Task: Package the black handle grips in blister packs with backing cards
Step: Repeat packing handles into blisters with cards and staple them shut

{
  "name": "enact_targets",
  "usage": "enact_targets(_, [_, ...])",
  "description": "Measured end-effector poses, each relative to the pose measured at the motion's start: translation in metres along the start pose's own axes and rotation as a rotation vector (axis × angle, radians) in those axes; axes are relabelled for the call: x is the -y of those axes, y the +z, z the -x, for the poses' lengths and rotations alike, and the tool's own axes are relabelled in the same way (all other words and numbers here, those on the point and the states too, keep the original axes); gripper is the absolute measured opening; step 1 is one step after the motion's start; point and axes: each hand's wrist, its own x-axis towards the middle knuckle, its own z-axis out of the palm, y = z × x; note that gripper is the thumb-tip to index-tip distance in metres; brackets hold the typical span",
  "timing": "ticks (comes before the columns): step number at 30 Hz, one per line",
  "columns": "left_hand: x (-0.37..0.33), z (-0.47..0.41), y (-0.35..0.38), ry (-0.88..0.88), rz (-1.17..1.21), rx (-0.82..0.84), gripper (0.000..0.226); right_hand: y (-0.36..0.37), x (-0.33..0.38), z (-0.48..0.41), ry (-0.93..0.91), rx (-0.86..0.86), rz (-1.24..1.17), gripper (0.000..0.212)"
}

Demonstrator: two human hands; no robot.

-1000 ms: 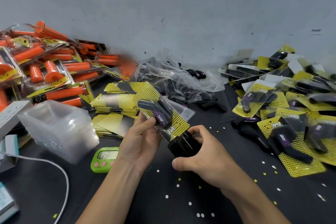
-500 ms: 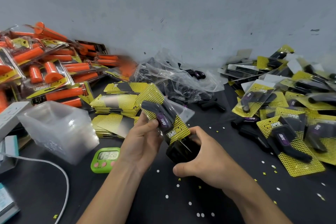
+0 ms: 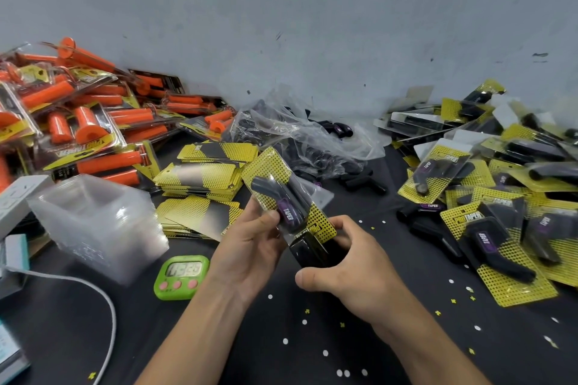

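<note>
Item under inspection: one blister pack (image 3: 289,197), held above the table (image 3: 250,337) at picture centre and tilted, its top end toward 11 o'clock. The backing card (image 3: 266,166) is yellow with a black dot pattern. Under the clear shell lies a black grip (image 3: 275,194), bent in shape, with a purple label reading "TAPER".

Left hand (image 3: 250,247): grasps the pack from its 8 o'clock side, with the thumb pressed on the front of the shell. The other fingers are behind the card and out of sight.

Right hand (image 3: 350,266): fingers and thumb are curled round a black tool (image 3: 308,251), which meets the pack's lower end at 5 o'clock.

Not determinable: what kind of tool it is, as the hand covers most of it, and whether the pack's lower edge sits inside it. The card's printed name is partly covered.

Surroundings: finished packs (image 3: 488,228) are heaped at 3 o'clock and a stack of loose cards (image 3: 200,178) lies at 10 o'clock. A green timer (image 3: 181,273) sits at 8 o'clock, its digits blurred.
</note>
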Motion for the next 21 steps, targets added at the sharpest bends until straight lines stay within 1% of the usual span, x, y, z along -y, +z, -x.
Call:
enact_targets(8, [-0.001,0.002,0.003,-0.003,0.010,0.010,0.057,0.005,-0.003,-0.003,0.029,-0.084,-0.050,0.061])
enact_targets(12, [-0.001,0.003,0.004,0.006,0.017,0.009,0.062,0.007,-0.002,-0.005,0.006,-0.126,-0.071,0.047])
enact_targets(14, [-0.001,0.003,0.004,0.007,0.019,-0.006,0.061,0.006,-0.001,-0.006,0.013,-0.119,-0.075,0.045])
enact_targets(16, [0.000,0.002,0.005,-0.001,0.036,-0.017,0.057,0.002,0.000,-0.007,0.037,-0.067,-0.076,0.048])
enact_targets(19, [0.002,0.000,0.006,0.003,0.055,-0.076,0.055,-0.008,0.000,-0.009,0.110,0.066,-0.109,0.061])
enact_targets(21, [0.002,-0.003,0.005,0.022,0.051,-0.155,0.053,-0.019,-0.004,-0.011,0.205,0.035,-0.156,0.066])
